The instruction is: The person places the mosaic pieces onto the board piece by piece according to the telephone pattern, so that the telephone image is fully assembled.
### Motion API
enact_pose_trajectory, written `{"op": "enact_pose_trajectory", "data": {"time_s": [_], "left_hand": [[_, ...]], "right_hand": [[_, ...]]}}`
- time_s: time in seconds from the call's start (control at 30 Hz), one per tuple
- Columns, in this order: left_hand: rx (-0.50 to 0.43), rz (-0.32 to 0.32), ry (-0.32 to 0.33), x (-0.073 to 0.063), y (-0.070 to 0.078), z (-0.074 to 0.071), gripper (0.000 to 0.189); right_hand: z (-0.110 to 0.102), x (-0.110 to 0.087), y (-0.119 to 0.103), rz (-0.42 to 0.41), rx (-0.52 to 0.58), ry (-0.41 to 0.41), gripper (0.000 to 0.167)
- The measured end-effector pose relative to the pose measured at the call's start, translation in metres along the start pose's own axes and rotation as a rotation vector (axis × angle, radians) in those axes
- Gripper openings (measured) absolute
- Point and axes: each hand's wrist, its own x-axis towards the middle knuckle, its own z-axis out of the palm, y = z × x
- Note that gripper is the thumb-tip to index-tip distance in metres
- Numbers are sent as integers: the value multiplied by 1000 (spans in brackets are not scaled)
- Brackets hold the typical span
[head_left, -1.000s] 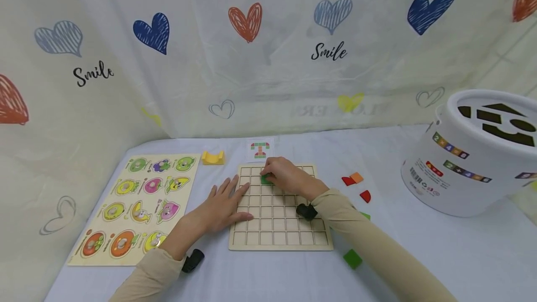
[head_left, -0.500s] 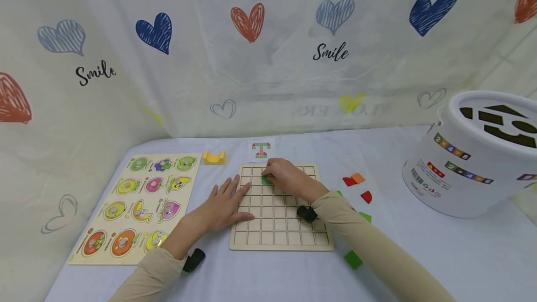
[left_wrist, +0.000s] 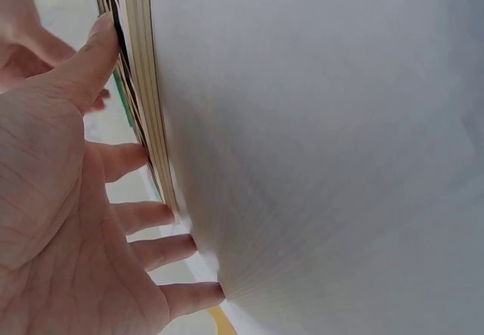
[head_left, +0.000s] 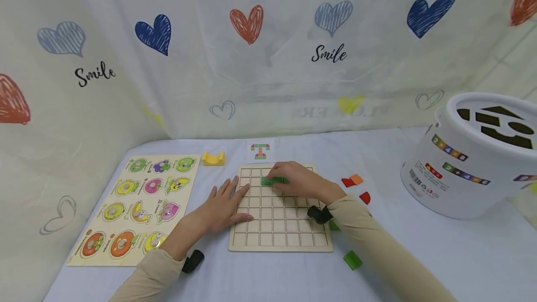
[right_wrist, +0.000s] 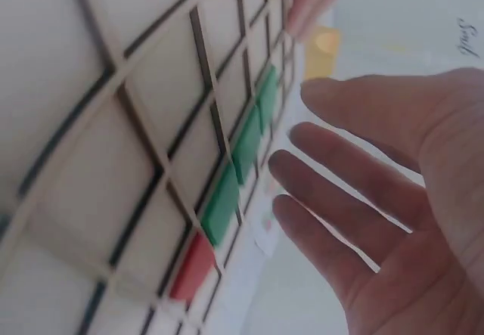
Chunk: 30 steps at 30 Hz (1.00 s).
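A wooden grid board lies on the white cloth. My left hand rests on its left edge with the fingers spread; in the left wrist view the thumb and index fingertips are at the board's side. My right hand is over the upper part of the grid, fingers apart and holding nothing. Beside it, a row of green square tiles sits in the grid cells, with a red quarter-round tile at the row's end. The right hand partly hides this row in the head view.
A card with a T-shaped pattern lies behind the board, beside a yellow arch block. Left is a fruit puzzle board. Right are an orange square, red pieces, green tiles and a white bucket.
My right hand has let go of a green tile and drawn slightly right and nearer, its fingers parting. More of the green row shows. My left hand has stayed in place.
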Motion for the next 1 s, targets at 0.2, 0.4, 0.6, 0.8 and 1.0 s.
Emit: {"op": "enact_pose_trajectory", "data": {"time_s": [0.2, 0.4, 0.6, 0.8, 1.0], "left_hand": [[-9, 0, 4, -2, -2, -1, 84], [-11, 6, 3, -3, -2, -3, 84], [-19, 9, -1, -2, -1, -3, 85], [0, -6, 5, 0, -2, -1, 84], [-8, 5, 4, 1, -3, 1, 85]], "right_hand": [[-26, -40, 10, -13, 63, 10, 20], [-46, -93, 26, 95, 37, -9, 16], [-52, -143, 47, 167, -8, 1, 23], [-55, -173, 68, 182, -40, 30, 28], [-56, -188, 82, 188, -30, 48, 28]]}}
